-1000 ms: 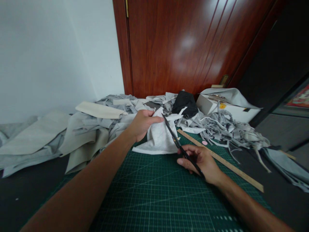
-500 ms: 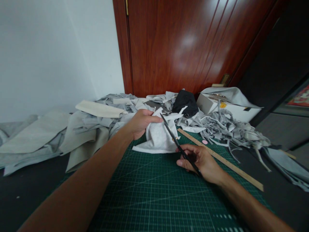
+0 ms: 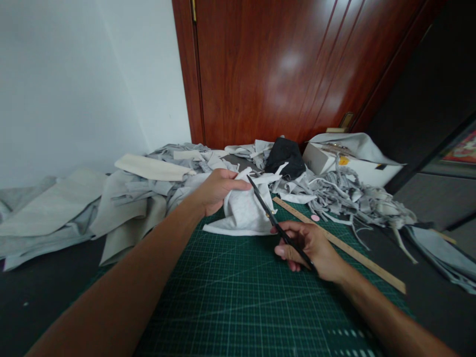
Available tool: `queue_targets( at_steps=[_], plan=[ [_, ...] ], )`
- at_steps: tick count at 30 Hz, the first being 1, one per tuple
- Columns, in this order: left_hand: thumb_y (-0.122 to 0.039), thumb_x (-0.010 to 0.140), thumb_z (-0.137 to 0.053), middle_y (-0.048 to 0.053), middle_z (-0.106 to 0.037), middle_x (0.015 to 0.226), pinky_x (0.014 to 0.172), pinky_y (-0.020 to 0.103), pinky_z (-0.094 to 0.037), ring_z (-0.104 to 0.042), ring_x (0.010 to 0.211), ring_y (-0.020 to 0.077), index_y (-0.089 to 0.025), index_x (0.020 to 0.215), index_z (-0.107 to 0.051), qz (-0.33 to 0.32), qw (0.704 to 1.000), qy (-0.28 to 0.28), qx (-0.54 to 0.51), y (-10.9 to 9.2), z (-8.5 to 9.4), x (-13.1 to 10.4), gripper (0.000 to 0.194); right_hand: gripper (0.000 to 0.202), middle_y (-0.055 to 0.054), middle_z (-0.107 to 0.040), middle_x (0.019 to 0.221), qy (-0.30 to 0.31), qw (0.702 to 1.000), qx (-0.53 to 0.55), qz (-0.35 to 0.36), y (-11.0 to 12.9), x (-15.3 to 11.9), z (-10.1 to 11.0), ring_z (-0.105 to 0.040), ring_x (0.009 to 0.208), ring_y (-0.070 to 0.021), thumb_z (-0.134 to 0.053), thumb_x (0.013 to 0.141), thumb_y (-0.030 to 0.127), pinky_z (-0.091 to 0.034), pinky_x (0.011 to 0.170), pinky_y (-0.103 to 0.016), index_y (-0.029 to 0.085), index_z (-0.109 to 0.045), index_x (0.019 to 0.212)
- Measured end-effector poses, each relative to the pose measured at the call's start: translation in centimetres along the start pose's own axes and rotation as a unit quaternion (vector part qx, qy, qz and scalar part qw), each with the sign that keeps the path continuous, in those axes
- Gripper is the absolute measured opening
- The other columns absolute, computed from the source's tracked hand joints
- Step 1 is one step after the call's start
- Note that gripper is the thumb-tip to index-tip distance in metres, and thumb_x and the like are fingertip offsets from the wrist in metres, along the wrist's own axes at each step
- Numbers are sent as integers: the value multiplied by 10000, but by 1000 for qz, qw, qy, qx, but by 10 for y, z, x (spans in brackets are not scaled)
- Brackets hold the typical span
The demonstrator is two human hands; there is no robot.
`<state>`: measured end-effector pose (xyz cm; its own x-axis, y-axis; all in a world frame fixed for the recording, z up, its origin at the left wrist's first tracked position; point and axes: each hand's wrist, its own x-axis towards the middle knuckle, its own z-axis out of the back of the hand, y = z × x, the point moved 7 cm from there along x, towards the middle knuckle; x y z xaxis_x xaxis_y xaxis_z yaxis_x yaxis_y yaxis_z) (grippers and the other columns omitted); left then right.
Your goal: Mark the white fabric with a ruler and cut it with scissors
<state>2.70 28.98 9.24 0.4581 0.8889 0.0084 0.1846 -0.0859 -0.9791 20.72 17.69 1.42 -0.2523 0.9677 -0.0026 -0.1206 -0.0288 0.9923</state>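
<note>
My left hand (image 3: 222, 190) pinches the upper edge of a white piece of fabric (image 3: 243, 210), which hangs down to the green cutting mat (image 3: 230, 287). Black scissors (image 3: 263, 202) are in my right hand (image 3: 303, 248), with fingers wrapped round the handles. Their blades point up and away, with the tips at the fabric's top edge beside my left thumb. A narrow strip of the fabric sticks out to the right beyond the blades. Whether the blades are parted is hard to make out.
A wooden ruler (image 3: 342, 244) lies slantwise on the mat's right side, beside a pink disc (image 3: 315, 217). Grey fabric strips (image 3: 357, 196) are heaped at right, near a white box (image 3: 353, 161) and black cloth (image 3: 285, 156). Larger fabric pieces (image 3: 55, 203) pile up at left. Behind stands a wooden door (image 3: 267, 74).
My right hand has shifted very slightly, its thumb moving a little to the right on the scissors. The fabric and my left hand stay almost where they were.
</note>
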Motion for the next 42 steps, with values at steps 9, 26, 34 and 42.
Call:
queue_targets(
  at_steps=[9,26,34,42],
  plan=[
    [-141,662,-858,68,-758,788,717,296,-542,-697,694,159,-98,823,-756,-64,997,24,-36,-10,-6,-1,195,525,82,-581,561,-38,999,4,24,5,-3,4,-486,351,-69,-974,691,432,-352,341,-160,154,-676,1023],
    [-165,616,-880,53,-748,733,692,309,-538,-683,662,160,-108,760,-769,-100,994,-13,-42,-15,-4,-2,190,549,79,-566,590,-35,999,-10,29,6,-3,3,-472,359,-69,-951,704,521,-347,341,-179,173,-670,1023],
    [-183,627,-873,61,-752,716,637,289,-513,-668,627,152,-111,728,-777,-69,997,-6,-16,-10,-5,-2,156,521,73,-568,596,-33,999,-7,40,3,-2,4,-460,369,-68,-961,699,502,-352,347,-184,177,-662,976],
    [-169,631,-868,62,-754,722,639,289,-515,-672,635,153,-123,705,-779,-57,998,-8,-9,-9,-6,-3,125,520,73,-565,602,-36,999,1,39,5,-1,2,-462,383,-74,-979,676,488,-382,351,-196,180,-669,959]
  ],
)
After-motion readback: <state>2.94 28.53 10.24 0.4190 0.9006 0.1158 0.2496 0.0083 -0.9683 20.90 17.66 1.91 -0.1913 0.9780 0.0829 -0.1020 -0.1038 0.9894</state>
